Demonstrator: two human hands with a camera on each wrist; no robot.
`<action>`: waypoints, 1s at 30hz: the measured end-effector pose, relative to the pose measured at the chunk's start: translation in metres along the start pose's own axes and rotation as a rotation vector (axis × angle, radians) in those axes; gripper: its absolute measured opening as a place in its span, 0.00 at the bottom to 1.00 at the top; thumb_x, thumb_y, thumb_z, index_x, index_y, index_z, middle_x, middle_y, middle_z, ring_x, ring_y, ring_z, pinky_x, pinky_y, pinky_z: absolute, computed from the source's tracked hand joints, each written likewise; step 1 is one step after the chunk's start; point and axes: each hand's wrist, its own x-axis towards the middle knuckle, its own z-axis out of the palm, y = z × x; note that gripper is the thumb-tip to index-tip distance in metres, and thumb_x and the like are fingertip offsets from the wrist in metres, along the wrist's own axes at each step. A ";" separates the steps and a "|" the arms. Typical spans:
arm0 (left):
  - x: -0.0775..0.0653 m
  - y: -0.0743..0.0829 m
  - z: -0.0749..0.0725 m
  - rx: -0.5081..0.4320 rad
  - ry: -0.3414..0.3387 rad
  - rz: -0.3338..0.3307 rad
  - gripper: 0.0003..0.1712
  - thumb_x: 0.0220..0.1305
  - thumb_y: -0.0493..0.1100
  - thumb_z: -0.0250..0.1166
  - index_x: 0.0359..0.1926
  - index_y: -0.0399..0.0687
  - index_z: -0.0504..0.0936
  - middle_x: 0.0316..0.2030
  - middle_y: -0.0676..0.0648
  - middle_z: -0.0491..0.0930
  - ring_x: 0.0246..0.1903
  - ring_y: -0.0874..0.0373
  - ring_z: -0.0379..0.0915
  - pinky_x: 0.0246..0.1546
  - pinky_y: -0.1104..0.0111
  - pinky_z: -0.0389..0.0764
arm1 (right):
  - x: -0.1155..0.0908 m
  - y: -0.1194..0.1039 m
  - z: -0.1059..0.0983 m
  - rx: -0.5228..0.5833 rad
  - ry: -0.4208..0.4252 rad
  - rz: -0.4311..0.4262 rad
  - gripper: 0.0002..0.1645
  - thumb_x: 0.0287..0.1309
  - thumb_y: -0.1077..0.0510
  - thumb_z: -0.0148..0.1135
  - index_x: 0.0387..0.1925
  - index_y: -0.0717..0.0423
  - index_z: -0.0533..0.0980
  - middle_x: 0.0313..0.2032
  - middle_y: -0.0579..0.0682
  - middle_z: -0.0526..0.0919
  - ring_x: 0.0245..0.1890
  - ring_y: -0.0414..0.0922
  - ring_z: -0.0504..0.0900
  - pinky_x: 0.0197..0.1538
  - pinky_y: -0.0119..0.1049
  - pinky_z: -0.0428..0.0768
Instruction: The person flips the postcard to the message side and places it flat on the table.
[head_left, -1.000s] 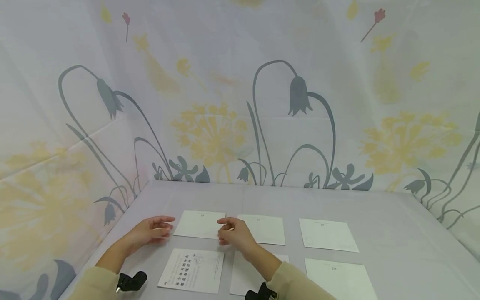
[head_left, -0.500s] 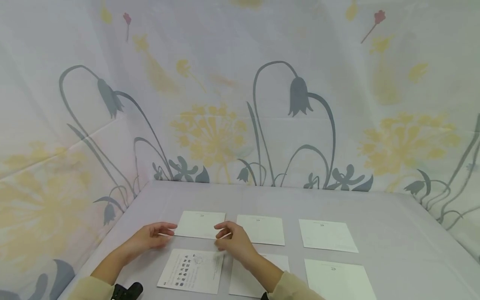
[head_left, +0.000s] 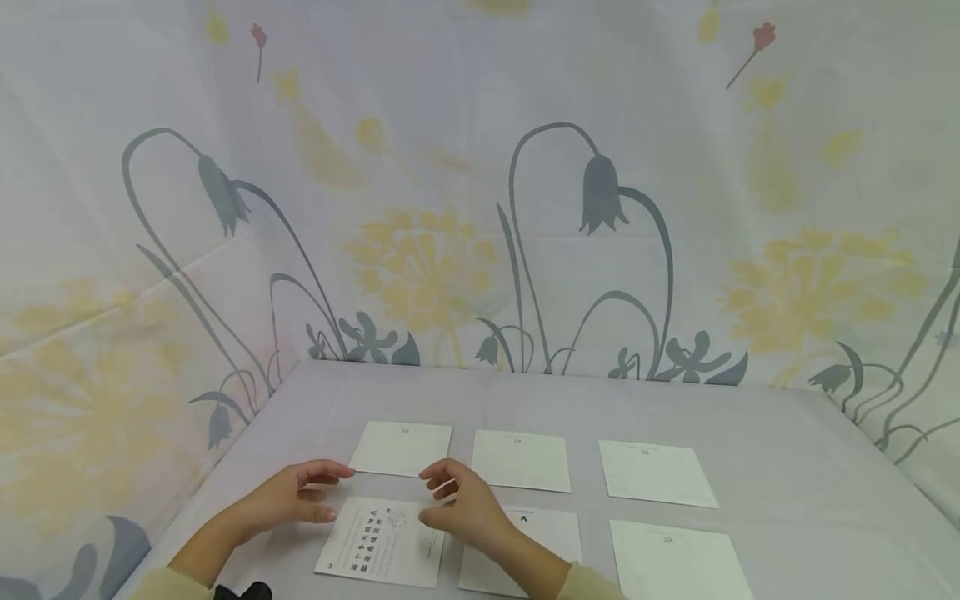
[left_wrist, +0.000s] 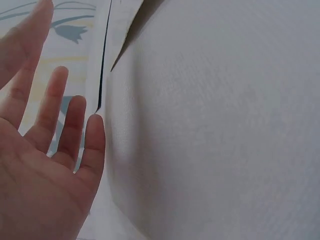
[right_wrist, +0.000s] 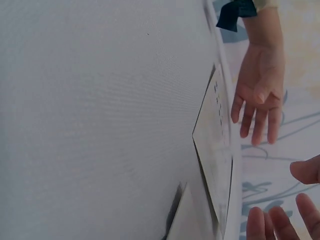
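Note:
A white card (head_left: 382,554) with rows of dark printed characters lies flat at the front left of the table. My left hand (head_left: 288,500) hovers at its left side, fingers gently bent and thumb apart, with nothing held. Over the card's right part is my right hand (head_left: 468,508), likewise loose and holding nothing; it hides part of that card and of the front middle card (head_left: 551,542). Just beyond the fingertips lies the back left card (head_left: 401,450). In the right wrist view, the left hand (right_wrist: 262,75) faces palm inward across the printed card (right_wrist: 212,135).
More mostly blank white cards lie flat in two rows: the back middle card (head_left: 521,462), the back right card (head_left: 656,475) and the front right card (head_left: 678,562). A pale cloth covers the table (head_left: 810,483). Flower-printed curtains (head_left: 450,167) enclose the back and sides.
Both hands have drawn back toward me, from beside the back left card to the printed front card. Thumbs have spread farther from the fingers. The cards stay where they were.

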 end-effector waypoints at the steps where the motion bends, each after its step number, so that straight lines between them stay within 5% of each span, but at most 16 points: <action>1: -0.001 0.000 0.000 0.013 -0.005 0.005 0.33 0.46 0.42 0.74 0.55 0.41 0.75 0.57 0.37 0.70 0.57 0.36 0.61 0.55 0.48 0.67 | -0.001 0.000 0.001 -0.009 -0.007 -0.015 0.25 0.40 0.68 0.69 0.45 0.58 0.74 0.40 0.52 0.74 0.41 0.49 0.74 0.39 0.33 0.77; 7: -0.008 -0.003 -0.002 0.127 -0.038 0.080 0.32 0.43 0.45 0.75 0.53 0.49 0.76 0.60 0.41 0.67 0.60 0.41 0.57 0.57 0.51 0.64 | -0.007 0.003 0.003 -0.102 -0.045 -0.099 0.25 0.38 0.66 0.72 0.43 0.53 0.75 0.41 0.47 0.74 0.44 0.49 0.72 0.44 0.34 0.76; 14: -0.017 -0.005 0.002 0.164 -0.087 0.173 0.35 0.38 0.47 0.77 0.52 0.56 0.76 0.63 0.39 0.63 0.62 0.32 0.47 0.54 0.32 0.48 | -0.012 0.005 0.002 -0.234 -0.104 -0.123 0.27 0.36 0.61 0.75 0.42 0.47 0.76 0.45 0.40 0.72 0.50 0.48 0.69 0.50 0.42 0.73; 21: -0.021 -0.007 0.008 0.316 -0.073 0.263 0.35 0.36 0.54 0.76 0.51 0.65 0.75 0.62 0.44 0.65 0.61 0.52 0.50 0.52 0.34 0.53 | -0.016 0.007 0.001 -0.408 -0.188 -0.115 0.29 0.35 0.53 0.78 0.44 0.40 0.75 0.51 0.41 0.67 0.53 0.44 0.63 0.55 0.47 0.69; 30: -0.021 -0.007 0.009 0.330 -0.089 0.241 0.34 0.36 0.55 0.76 0.49 0.65 0.75 0.60 0.43 0.65 0.60 0.36 0.49 0.52 0.31 0.50 | -0.017 0.008 0.001 -0.558 -0.225 -0.132 0.32 0.31 0.53 0.80 0.44 0.37 0.75 0.53 0.48 0.67 0.55 0.46 0.63 0.53 0.45 0.71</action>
